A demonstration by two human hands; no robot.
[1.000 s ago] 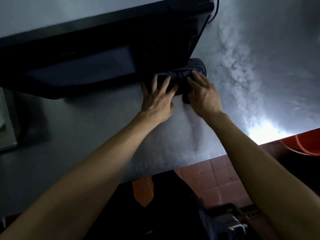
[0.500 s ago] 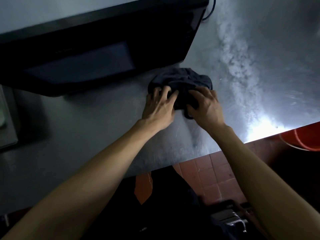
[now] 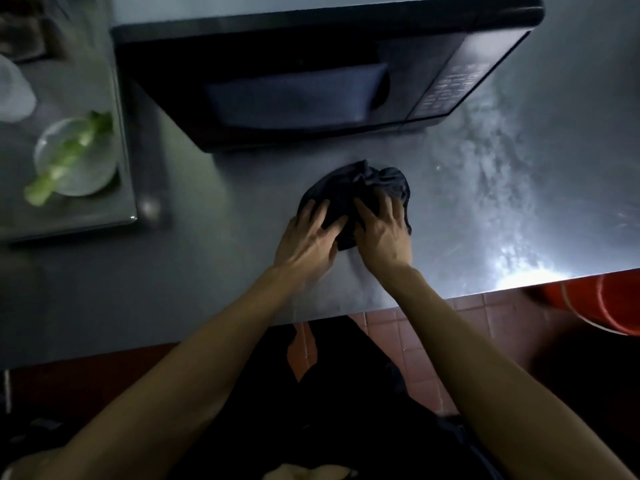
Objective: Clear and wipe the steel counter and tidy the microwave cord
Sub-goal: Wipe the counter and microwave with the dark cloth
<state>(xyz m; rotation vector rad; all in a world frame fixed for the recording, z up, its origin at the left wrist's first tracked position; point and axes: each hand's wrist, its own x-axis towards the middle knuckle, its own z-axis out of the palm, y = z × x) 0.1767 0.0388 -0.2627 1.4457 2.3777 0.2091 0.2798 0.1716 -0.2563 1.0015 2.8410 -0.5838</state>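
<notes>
A crumpled dark cloth lies on the steel counter, a short way in front of the black microwave. My left hand presses on the cloth's near left part with fingers spread. My right hand lies beside it on the near right part, fingers curled into the folds. Both hands bear down on the cloth against the steel. Wet streaks shine on the counter to the right of the cloth. The microwave cord is not in view.
At the left stands a raised steel tray holding a clear bowl with a green stalk across it. An orange bucket sits on the red tile floor beyond the counter's near edge, at right.
Both hands have drawn the cloth out from under the microwave's front corner toward the counter's near edge. The view has swung left, bringing the tray and bowl in.
</notes>
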